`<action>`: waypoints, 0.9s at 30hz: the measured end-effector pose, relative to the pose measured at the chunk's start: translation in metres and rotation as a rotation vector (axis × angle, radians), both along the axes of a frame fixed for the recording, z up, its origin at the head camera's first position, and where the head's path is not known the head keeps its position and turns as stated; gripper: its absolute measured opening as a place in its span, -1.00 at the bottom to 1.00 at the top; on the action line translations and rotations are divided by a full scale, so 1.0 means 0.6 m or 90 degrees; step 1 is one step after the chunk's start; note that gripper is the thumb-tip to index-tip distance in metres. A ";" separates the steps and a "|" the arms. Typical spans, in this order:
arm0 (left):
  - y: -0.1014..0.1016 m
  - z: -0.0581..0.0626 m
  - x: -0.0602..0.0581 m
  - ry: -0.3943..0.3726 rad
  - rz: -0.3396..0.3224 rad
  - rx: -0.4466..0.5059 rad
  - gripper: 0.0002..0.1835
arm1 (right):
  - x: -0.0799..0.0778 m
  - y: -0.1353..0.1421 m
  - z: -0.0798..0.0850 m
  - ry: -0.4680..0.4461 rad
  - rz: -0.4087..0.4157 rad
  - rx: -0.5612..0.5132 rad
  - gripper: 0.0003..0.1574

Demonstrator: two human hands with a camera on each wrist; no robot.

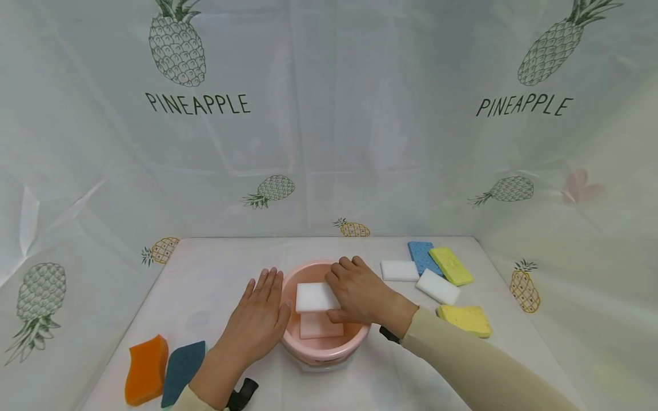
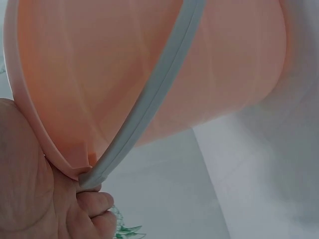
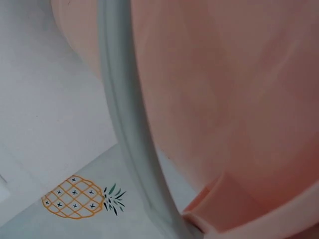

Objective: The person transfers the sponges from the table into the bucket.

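A pink bucket [image 1: 326, 357] with a grey handle [image 2: 149, 99] stands on the table in front of me. My left hand [image 1: 259, 319] rests against its left side in the head view, fingers straight and thumb by the rim. Over the bucket's right rim, my right hand [image 1: 362, 294] grips the right end of a white sponge [image 1: 315, 297], its thumb at the near edge and fingers at the far edge. Lower in the bucket sits another white sponge [image 1: 321, 326], partly covered by the upper one. The right wrist view shows the bucket wall and handle [image 3: 127, 99], not the fingers.
At the right lie two white sponges [image 1: 400, 271], a blue sponge [image 1: 422, 255] and two yellow sponges [image 1: 465, 321]. An orange sponge [image 1: 146, 371] and a dark blue-grey sponge [image 1: 181, 370] are at the front left. Pineapple-printed sheeting [image 1: 329, 142] surrounds the table.
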State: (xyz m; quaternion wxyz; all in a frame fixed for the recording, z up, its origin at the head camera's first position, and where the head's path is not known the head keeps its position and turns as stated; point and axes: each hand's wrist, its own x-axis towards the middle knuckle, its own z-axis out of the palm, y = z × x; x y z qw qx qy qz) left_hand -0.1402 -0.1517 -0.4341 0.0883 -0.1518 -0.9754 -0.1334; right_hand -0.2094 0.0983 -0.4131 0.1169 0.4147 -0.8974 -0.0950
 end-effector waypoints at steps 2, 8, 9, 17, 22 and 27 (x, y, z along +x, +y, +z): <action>0.001 0.000 0.000 -0.003 0.002 -0.001 -0.30 | -0.001 -0.001 -0.002 0.008 0.002 0.001 -0.22; 0.002 0.002 0.002 -0.014 0.006 0.000 -0.29 | -0.001 -0.002 -0.003 0.019 0.000 0.021 -0.22; 0.002 0.003 0.003 -0.015 0.006 0.001 -0.29 | -0.001 -0.002 -0.003 0.019 -0.002 0.024 -0.22; 0.001 0.002 0.002 -0.015 -0.001 0.012 -0.29 | 0.001 -0.002 0.000 0.022 -0.001 0.040 -0.24; 0.001 0.002 0.002 -0.019 -0.004 0.018 -0.29 | 0.001 0.001 -0.002 0.032 0.004 0.031 -0.30; 0.002 0.002 0.002 -0.025 -0.002 0.024 -0.28 | 0.001 0.006 -0.005 0.040 0.011 0.003 -0.37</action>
